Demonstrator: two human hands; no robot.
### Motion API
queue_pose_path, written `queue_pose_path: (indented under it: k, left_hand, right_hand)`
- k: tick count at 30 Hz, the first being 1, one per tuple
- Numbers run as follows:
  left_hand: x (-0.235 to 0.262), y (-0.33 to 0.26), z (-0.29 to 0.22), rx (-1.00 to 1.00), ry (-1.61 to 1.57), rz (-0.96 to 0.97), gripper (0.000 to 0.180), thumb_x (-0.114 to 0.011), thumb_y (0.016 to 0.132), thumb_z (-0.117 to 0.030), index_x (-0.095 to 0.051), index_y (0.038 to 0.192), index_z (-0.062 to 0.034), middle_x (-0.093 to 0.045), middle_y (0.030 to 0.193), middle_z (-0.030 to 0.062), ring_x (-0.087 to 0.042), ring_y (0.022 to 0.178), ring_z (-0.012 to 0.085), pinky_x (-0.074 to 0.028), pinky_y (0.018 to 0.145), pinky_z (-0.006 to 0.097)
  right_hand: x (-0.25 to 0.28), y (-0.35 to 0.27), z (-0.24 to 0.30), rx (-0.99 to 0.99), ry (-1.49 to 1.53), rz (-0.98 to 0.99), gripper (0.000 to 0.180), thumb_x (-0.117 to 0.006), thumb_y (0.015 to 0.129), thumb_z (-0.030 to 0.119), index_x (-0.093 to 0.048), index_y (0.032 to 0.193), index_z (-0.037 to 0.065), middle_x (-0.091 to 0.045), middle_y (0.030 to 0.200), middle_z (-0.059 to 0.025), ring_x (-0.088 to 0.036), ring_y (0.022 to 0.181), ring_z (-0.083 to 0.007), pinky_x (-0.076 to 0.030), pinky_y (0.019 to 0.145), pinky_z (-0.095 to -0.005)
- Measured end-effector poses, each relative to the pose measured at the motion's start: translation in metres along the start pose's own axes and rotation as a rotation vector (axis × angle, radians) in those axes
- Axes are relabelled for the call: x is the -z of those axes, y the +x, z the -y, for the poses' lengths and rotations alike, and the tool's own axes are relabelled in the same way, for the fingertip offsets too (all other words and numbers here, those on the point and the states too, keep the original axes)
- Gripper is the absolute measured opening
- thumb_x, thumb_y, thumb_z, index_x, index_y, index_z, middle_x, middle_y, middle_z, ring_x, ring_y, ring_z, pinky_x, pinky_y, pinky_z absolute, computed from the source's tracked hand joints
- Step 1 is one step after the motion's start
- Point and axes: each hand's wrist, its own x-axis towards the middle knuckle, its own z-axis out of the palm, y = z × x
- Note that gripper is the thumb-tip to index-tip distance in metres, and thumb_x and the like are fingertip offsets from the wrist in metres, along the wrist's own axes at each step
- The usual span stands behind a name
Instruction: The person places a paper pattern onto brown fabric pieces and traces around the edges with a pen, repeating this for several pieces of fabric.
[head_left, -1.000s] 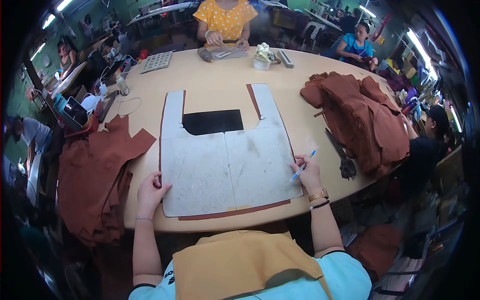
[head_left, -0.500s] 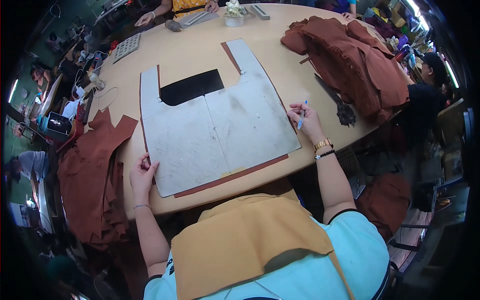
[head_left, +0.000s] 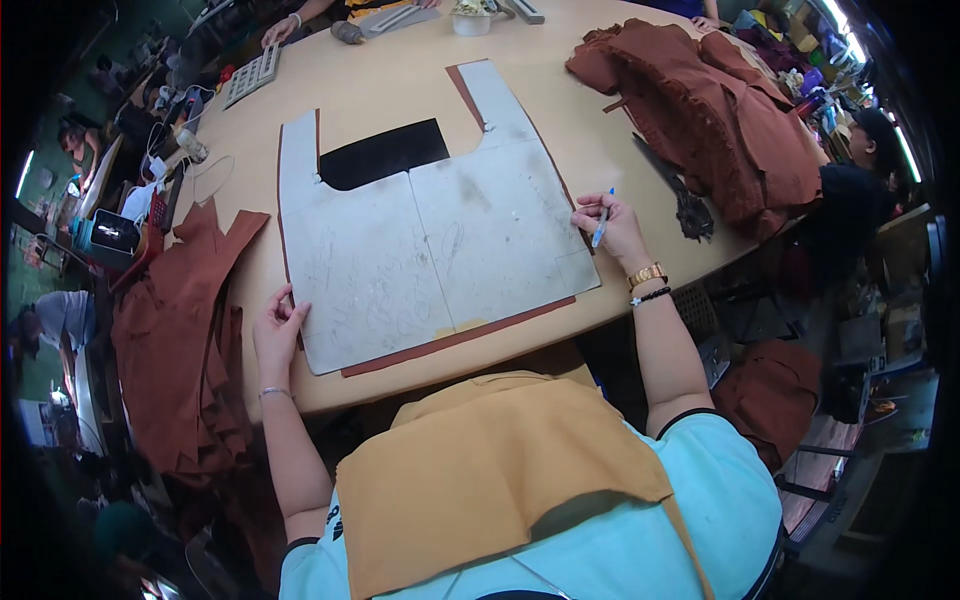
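Observation:
A large grey-white pattern template [head_left: 380, 260] with two upright straps lies flat on the table, over a reddish-brown piece of material [head_left: 460, 338] that shows along its edges. My left hand [head_left: 278, 330] grips the template's near-left edge between thumb and fingers. At the right edge, my right hand [head_left: 615, 232] holds a blue-and-white pen [head_left: 602, 222] between its fingers, and its fingertips touch the template's border. A black piece [head_left: 385, 155] shows in the neck opening between the straps.
Brown cut pieces hang over the table's left edge [head_left: 190, 340]. A brown heap [head_left: 700, 120] lies at right beside dark shears [head_left: 665, 175]. Far back are a grey grid-like object [head_left: 252, 78], a white tub [head_left: 470, 20] and a co-worker's hand [head_left: 282, 30]. Tan material [head_left: 500, 480] covers my lap.
The view has shifted slightly, so the table things sit a little higher. At the far left, a co-worker's hand has come nearer the grey grid-like object. My grips look the same.

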Motion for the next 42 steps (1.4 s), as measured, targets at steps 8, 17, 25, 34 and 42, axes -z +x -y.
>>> queue_pose_path:
  k: [8, 17, 25, 34, 42]
  left_hand:
    - [0.000, -0.005, -0.015, -0.014, 0.131, -0.035, 0.053, -0.080, 0.089, -0.011, -0.062, 0.137, 0.0031, -0.051, 0.077, -0.0057, -0.049, 0.067, 0.0043, -0.044, 0.060, 0.021]
    - [0.006, -0.005, -0.017, -0.009, 0.109, -0.025, 0.048, -0.082, 0.085, -0.021, -0.071, 0.130, -0.0059, -0.055, 0.072, -0.0049, -0.050, 0.066, 0.0065, -0.047, 0.064, 0.026]
    - [0.005, -0.008, -0.017, -0.018, 0.022, -0.007, 0.047, -0.082, 0.085, -0.019, -0.071, 0.128, -0.0043, -0.055, 0.073, -0.0037, -0.052, 0.068, 0.0072, -0.047, 0.067, 0.026]
    - [-0.043, 0.022, -0.085, -0.307, 0.410, -0.088, 0.043, -0.077, 0.087, -0.024, -0.069, 0.126, -0.0081, -0.068, 0.102, 0.0079, -0.067, 0.092, 0.0236, -0.054, 0.083, 0.038]
    - [-0.130, 0.102, -0.153, -0.558, 0.702, 0.321, 0.066, -0.083, 0.081, -0.041, -0.064, 0.135, -0.0086, -0.058, 0.138, 0.0164, -0.054, 0.129, 0.0342, -0.046, 0.110, 0.042]
  right_hand:
    - [0.005, 0.003, -0.007, 0.016, -0.060, -0.003, 0.036, -0.083, 0.084, 0.006, -0.068, 0.116, -0.001, -0.072, 0.097, -0.0050, -0.067, 0.086, -0.0112, -0.055, 0.076, -0.0252]
    - [0.014, 0.015, -0.020, 0.067, -0.143, 0.047, 0.036, -0.080, 0.089, 0.006, -0.065, 0.120, -0.002, -0.072, 0.099, -0.0066, -0.067, 0.089, -0.0113, -0.055, 0.080, -0.0241]
    - [0.017, 0.015, -0.030, 0.042, -0.117, -0.013, 0.034, -0.079, 0.090, 0.005, -0.065, 0.120, 0.000, -0.071, 0.095, -0.0030, -0.063, 0.079, -0.0061, -0.048, 0.065, -0.0191]
    - [0.002, 0.006, -0.007, 0.063, -0.086, -0.070, 0.030, -0.066, 0.103, 0.029, -0.065, 0.119, 0.004, -0.067, 0.083, 0.0000, -0.053, 0.064, -0.0028, -0.040, 0.054, -0.0173]
    - [-0.032, 0.001, 0.021, 0.155, 0.158, -0.109, 0.058, -0.045, 0.109, 0.053, -0.068, 0.123, 0.002, -0.061, 0.084, 0.0013, -0.050, 0.072, -0.0039, -0.043, 0.064, -0.0193]
